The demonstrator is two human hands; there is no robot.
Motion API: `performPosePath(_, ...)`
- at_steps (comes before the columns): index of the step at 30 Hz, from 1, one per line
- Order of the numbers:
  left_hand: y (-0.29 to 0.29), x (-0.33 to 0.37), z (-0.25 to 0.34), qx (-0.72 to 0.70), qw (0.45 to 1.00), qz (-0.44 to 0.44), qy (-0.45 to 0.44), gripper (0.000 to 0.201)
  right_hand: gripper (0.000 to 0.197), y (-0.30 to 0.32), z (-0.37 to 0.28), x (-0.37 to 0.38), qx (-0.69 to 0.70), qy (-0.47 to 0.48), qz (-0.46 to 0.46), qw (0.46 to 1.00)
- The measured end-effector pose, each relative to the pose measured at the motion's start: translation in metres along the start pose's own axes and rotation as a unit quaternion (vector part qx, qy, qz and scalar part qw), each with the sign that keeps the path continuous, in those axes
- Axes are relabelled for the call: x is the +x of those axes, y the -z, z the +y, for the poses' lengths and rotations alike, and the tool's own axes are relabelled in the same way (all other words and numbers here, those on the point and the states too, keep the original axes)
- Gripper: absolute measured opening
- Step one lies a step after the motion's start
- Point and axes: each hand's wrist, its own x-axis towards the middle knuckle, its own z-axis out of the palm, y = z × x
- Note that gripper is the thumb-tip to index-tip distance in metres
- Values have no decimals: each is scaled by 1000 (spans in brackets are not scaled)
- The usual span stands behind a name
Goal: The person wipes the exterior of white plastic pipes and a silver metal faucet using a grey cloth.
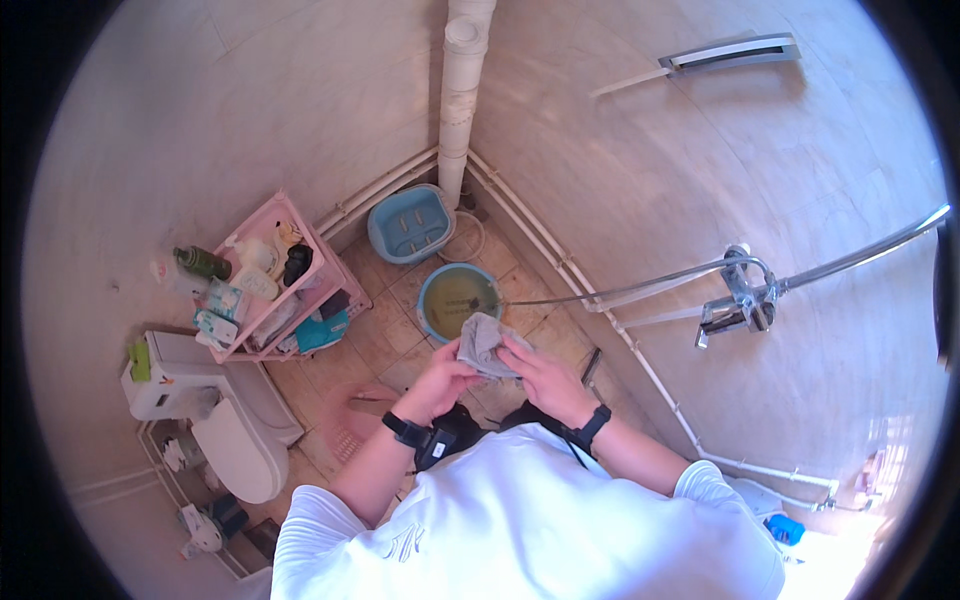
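A grey cloth (pixel 482 345), crumpled and hanging a little, is held up between my two hands in front of my body. My left hand (pixel 445 378) grips its left side, with the thumb toward the middle. On the right side, my right hand (pixel 545 380) pinches it, fingers laid over the fabric. Just beyond the cloth, a round blue basin (pixel 424 312) stands on the tiled floor, holding murky yellowish water. A thin hose (pixel 560 300) runs from the wall tap down to the basin, its end by the water.
A pink shelf cart (pixel 340 270) full of bottles and packets stands left. Behind the basin is a blue tub (pixel 410 225) near a white pipe (pixel 458 110). A toilet (pixel 240 450) is at lower left, a pink plastic stool (pixel 350 420) nearby. A chrome tap (pixel 745 300) juts from the right wall.
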Motion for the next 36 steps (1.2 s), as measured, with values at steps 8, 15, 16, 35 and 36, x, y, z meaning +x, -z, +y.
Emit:
performPosePath(8,-29,42,64,8,999,-8,34,41,65,-1,5,32,-158,77,90,980)
performPosePath(15,-48,87,68,390,882,142,-222,45,65,6,51,47,-56,54,70,995)
performPosePath(16,-57,87,77,440,860,123,-229,46,66,3,63,44,44,25,99,994)
performPosePath(35,-116,132,219,406,880,-146,-200,40,93,30,163,107,793,-94,33,601)
performPosePath(36,-111,136,226,383,888,-147,-209,39,86,40,163,115,841,-153,31,519)
